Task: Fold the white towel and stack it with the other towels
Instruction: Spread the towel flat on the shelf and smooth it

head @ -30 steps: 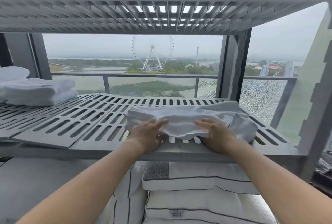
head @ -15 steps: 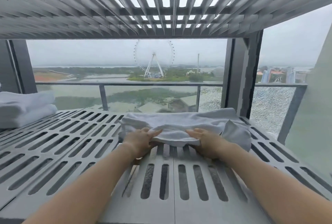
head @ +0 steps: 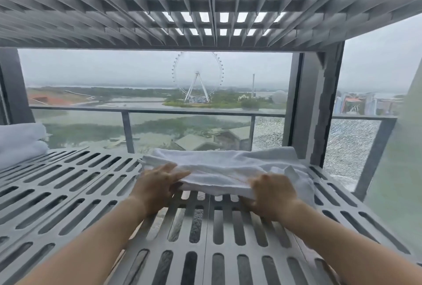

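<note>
White towel (head: 223, 166) lies bunched on slotted grey shelf (head: 68, 193); left hand (head: 157, 185) and right hand (head: 271, 195), each grip pinching its near edge. Stacked towels (head: 20, 143) far left; Ferris wheel (head: 197, 76) beyond window.

white towel (head: 223, 168): terry cloth, matt, nubbly and creased, at 12 o'clock.
stacked towels (head: 20, 143): same matt white cloth, smoother folds, at 9 o'clock.
lower shelf (head: 68, 193): grey slotted panels, plastic or coated metal, smooth, dull sheen.
upper shelf (head: 102, 10): same grey finish.
glass panel (head: 349, 147): clear, finely crazed, at 2 o'clock.
</note>
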`<control>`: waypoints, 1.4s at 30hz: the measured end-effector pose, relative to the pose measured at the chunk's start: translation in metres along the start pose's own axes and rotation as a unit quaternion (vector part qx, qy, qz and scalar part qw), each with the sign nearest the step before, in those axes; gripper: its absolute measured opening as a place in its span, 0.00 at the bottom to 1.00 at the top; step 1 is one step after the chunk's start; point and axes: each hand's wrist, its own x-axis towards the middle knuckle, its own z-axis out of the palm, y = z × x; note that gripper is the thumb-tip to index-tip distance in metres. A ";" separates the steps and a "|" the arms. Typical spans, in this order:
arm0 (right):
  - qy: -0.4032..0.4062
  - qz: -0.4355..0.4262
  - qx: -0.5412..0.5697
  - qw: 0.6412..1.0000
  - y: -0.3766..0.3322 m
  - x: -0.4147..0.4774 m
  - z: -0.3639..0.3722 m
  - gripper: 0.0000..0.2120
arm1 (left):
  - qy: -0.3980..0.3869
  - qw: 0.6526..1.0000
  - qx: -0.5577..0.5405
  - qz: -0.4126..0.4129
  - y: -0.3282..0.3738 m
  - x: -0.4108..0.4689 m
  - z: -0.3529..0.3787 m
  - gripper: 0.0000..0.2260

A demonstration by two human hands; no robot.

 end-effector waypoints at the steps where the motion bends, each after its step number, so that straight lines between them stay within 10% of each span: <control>1: -0.001 0.020 -0.024 1.000 -0.003 -0.002 -0.005 0.21 | 0.006 1.000 -0.008 -0.005 0.003 0.000 -0.002 0.18; 10: -0.076 0.034 -0.014 0.996 -0.014 -0.010 -0.017 0.14 | 0.020 0.997 -0.024 0.071 0.036 -0.006 -0.006 0.18; 16: -0.051 -0.033 0.188 0.980 0.015 -0.015 -0.005 0.17 | 0.109 0.982 -0.089 0.125 0.058 -0.006 -0.009 0.05; 26: 0.176 -0.024 0.201 0.963 0.026 0.008 -0.022 0.09 | 0.123 0.989 -0.080 -0.034 0.033 -0.013 -0.020 0.09; 33: -0.227 -0.041 0.119 0.966 0.006 0.026 -0.026 0.12 | 0.072 0.994 -0.072 -0.051 0.030 -0.013 -0.016 0.13; 42: -0.020 -0.144 0.050 0.988 -0.031 0.023 -0.001 0.15 | 0.047 0.993 -0.096 -0.054 0.023 -0.010 -0.012 0.12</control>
